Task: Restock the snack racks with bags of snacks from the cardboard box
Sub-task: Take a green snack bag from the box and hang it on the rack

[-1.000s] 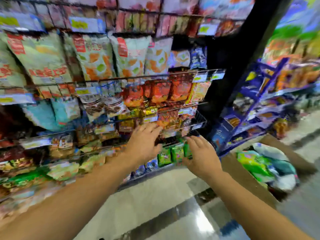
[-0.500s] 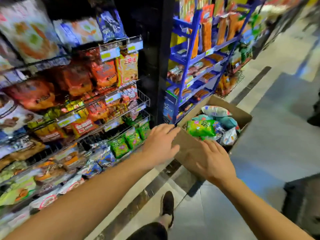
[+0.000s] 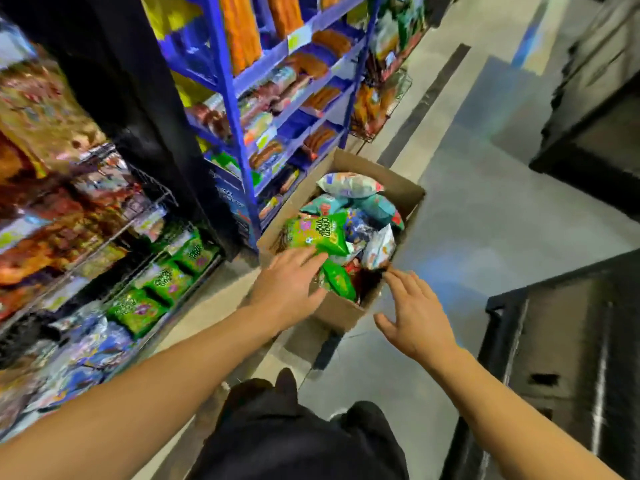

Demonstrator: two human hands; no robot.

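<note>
The snack racks are filling the left side, wire shelves with green bags sitting along their lower right edge, and a blue rack is standing behind the box, which is resting on the floor by that rack's foot. One box is showing, heaped with bags: two green bags at its near edge, and at least four pale or teal ones toward its far corner, though the pile is hiding any beneath. The left hand is reaching over the near rim, fingers straight and spread, tips touching the upper green bag and gripping nothing yet. The right hand is hovering wide open just beside the box's near right corner, touching nothing that I can make out. The risk, I judge, is slippery film: a one-handed grab could be dragging a neighbouring bag over the rim onto the floor.
</note>
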